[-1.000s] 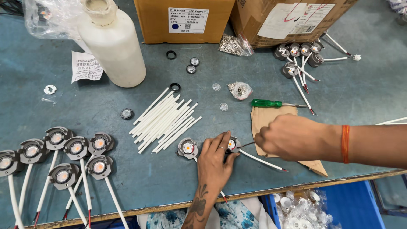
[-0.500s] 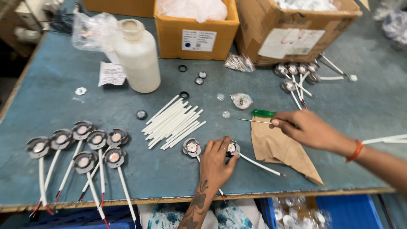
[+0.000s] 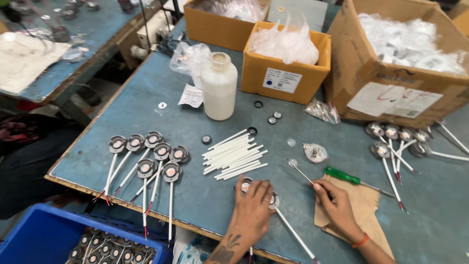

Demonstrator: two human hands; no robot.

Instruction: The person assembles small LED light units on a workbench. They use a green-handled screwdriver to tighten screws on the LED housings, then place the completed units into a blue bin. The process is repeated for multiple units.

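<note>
My left hand (image 3: 254,205) lies flat near the table's front edge, its fingers pressing two round grey light modules (image 3: 246,185) with white wires. One wire (image 3: 293,234) runs out toward the lower right. My right hand (image 3: 336,204) rests on a brown paper bag (image 3: 364,205) and pinches a thin rod (image 3: 303,173). The rod's tip points at a small clear lens (image 3: 292,162). A green-handled screwdriver (image 3: 343,174) lies just above this hand, untouched.
A pile of white tubes (image 3: 234,156) lies in the middle. Wired modules sit in groups at left (image 3: 151,156) and right (image 3: 395,139). A white bottle (image 3: 219,88), a yellow box (image 3: 286,68) and a large carton (image 3: 405,83) stand behind. A blue crate (image 3: 44,239) sits below the table edge.
My right hand left the green screwdriver, came down onto the paper bag and now pinches a thin rod. My left hand stayed on the modules. The view pulled back and upward.
</note>
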